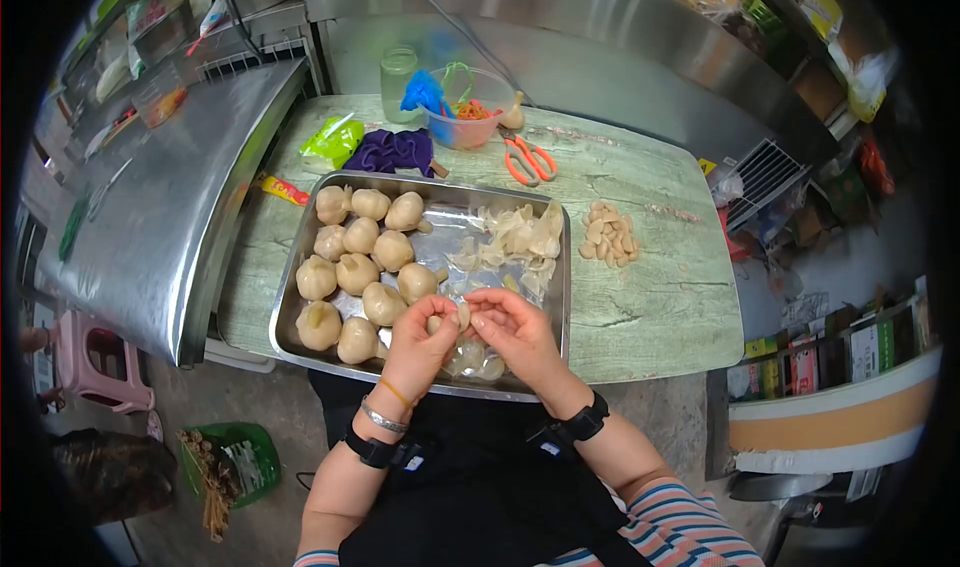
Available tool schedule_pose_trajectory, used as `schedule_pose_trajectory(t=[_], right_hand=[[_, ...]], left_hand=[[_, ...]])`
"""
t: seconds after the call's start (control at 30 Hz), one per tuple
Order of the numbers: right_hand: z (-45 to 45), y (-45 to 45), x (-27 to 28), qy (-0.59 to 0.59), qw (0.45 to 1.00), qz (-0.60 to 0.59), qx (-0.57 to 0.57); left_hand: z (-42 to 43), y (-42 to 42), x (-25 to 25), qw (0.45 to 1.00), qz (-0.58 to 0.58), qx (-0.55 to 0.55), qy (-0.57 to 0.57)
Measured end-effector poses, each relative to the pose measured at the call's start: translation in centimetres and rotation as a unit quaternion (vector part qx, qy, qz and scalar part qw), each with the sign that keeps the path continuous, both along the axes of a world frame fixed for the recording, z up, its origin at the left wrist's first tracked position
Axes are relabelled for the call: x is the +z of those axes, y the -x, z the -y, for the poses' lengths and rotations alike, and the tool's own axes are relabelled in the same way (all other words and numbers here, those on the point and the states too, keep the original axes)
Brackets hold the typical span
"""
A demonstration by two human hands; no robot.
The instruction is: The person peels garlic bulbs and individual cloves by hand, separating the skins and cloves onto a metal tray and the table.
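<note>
Both hands meet over the front of a metal tray (430,391). My left hand (420,339) is closed around some garlic cloves (436,323). Pinched fingers of my right hand (512,333) touch a pale clove (463,316) at the left hand's fingertips. Several whole garlic bulbs (357,273) fill the left side of the tray. Papery garlic skins (522,237) lie in its back right part, and more pale pieces (474,359) lie beneath my hands. On the table to the right of the tray is a small pile of peeled cloves (608,234).
On the green table (670,297), behind the tray, are orange-handled pliers (528,161), a purple cloth (390,153), a green packet (332,143), a glass jar (399,87) and a plastic bowl (466,117). A steel counter (165,197) adjoins on the left.
</note>
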State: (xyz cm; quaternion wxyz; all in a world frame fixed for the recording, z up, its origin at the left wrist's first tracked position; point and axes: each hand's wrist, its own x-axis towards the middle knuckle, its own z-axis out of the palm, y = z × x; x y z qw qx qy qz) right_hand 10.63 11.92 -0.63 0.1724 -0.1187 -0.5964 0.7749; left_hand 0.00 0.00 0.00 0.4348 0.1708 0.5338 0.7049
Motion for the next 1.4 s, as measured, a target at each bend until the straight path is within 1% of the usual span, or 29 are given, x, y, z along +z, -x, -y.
schedule_pose_trajectory(t=[0.07,0.1,0.17,0.2,0.27,0.3,0.37,0.4,0.47,0.6,0.67,0.7,0.77,0.8,0.83,0.87,0.9,0.97,1.0,1.07,1.1,1.17,1.2,1.27,1.3,1.37,1.4], right_hand=[[0.5,0.1,0.6,0.006,0.999,-0.023,-0.022],[0.7,0.4,0.8,0.011,0.999,-0.031,-0.022],[0.7,0.2,1.6,-0.123,0.991,0.02,-0.04],[0.7,0.2,1.8,-0.123,0.991,0.021,-0.039],[0.8,0.3,2.0,-0.232,0.969,0.0,-0.081],[0.9,0.3,2.2,-0.232,0.969,0.0,-0.082],[1.0,0.5,2.5,-0.213,0.973,-0.007,-0.086],[1.0,0.5,2.4,-0.213,0.973,-0.007,-0.086],[0.8,0.5,2.2,-0.198,0.978,0.001,-0.071],[0.5,0.3,1.6,-0.177,0.983,0.017,-0.051],[0.5,0.2,1.6,-0.211,0.975,0.042,-0.048],[0.3,0.2,1.4,-0.21,0.976,0.042,-0.047],[-0.1,0.0,0.5,-0.236,0.968,0.081,-0.036],[-0.1,0.1,0.4,-0.236,0.968,0.081,-0.037],[0.0,0.2,0.4,-0.127,0.99,0.056,-0.031],[0.0,0.3,0.3,-0.018,0.999,0.029,-0.025],[-0.1,0.2,0.4,-0.019,0.999,0.029,-0.026],[-0.5,0.2,0.7,0.05,0.997,0.019,-0.048],[-0.6,0.1,1.1,0.048,0.997,0.017,-0.05],[-0.8,-0.2,1.7,0.107,0.993,-0.01,-0.044],[-0.9,-0.3,1.5,0.107,0.993,-0.01,-0.046],[-1.0,-0.3,0.9,0.107,0.992,-0.032,-0.061],[-1.0,-0.2,0.9,0.108,0.992,-0.032,-0.06],[-1.0,-0.1,0.8,0.068,0.995,-0.028,-0.072],[-0.9,-0.1,0.6,0.07,0.995,-0.028,-0.071],[-0.6,0.0,0.3,0.024,0.997,-0.027,-0.072],[-0.5,-0.1,0.2,0.026,0.997,-0.028,-0.072]], left_hand=[[0.0,-0.1,0.1,0.999,0.013,0.041,-0.006],[0.2,0.3,0.0,0.999,0.006,0.041,-0.002],[0.0,0.3,-0.3,0.999,0.019,0.032,-0.012],[0.0,0.2,-0.3,0.999,0.02,0.032,-0.012],[0.0,0.3,-0.2,0.999,0.038,0.009,-0.021],[0.0,0.4,-0.3,0.999,0.038,0.008,-0.021],[0.1,0.6,-0.7,0.994,0.079,-0.007,-0.07],[0.1,0.5,-0.5,0.994,0.079,-0.007,-0.07],[0.0,0.3,-0.1,0.999,0.025,-0.007,-0.033],[0.0,0.0,0.1,0.999,0.024,0.019,-0.031],[0.0,0.2,-0.3,0.996,0.053,0.032,-0.061],[0.1,0.2,-0.1,0.996,0.053,0.033,-0.06],[0.2,0.1,0.5,0.986,0.104,0.065,-0.109],[0.2,0.2,0.5,0.986,0.104,0.065,-0.109],[0.3,0.3,0.2,0.987,0.092,0.074,-0.106],[0.3,0.4,0.0,0.988,0.081,0.084,-0.103],[0.3,0.3,-0.4,0.988,0.08,0.083,-0.104],[0.1,0.1,-1.0,0.994,-0.051,0.08,-0.047],[-0.1,-0.1,-0.7,0.994,-0.052,0.077,-0.049],[-0.7,-0.7,-0.1,0.971,-0.196,0.134,-0.022],[-0.4,-0.4,-0.2,0.971,-0.196,0.132,-0.022],[0.6,0.4,-0.7,0.998,-0.061,0.027,0.0],[0.5,0.2,-0.2,0.998,-0.062,0.027,0.001],[0.0,-0.7,1.2,0.993,-0.109,0.045,0.007],[-0.1,-0.7,0.9,0.993,-0.109,0.045,0.009],[-0.2,-0.7,0.2,0.979,-0.198,0.057,-0.016],[-0.2,-0.7,0.2,0.978,-0.198,0.056,-0.014]])
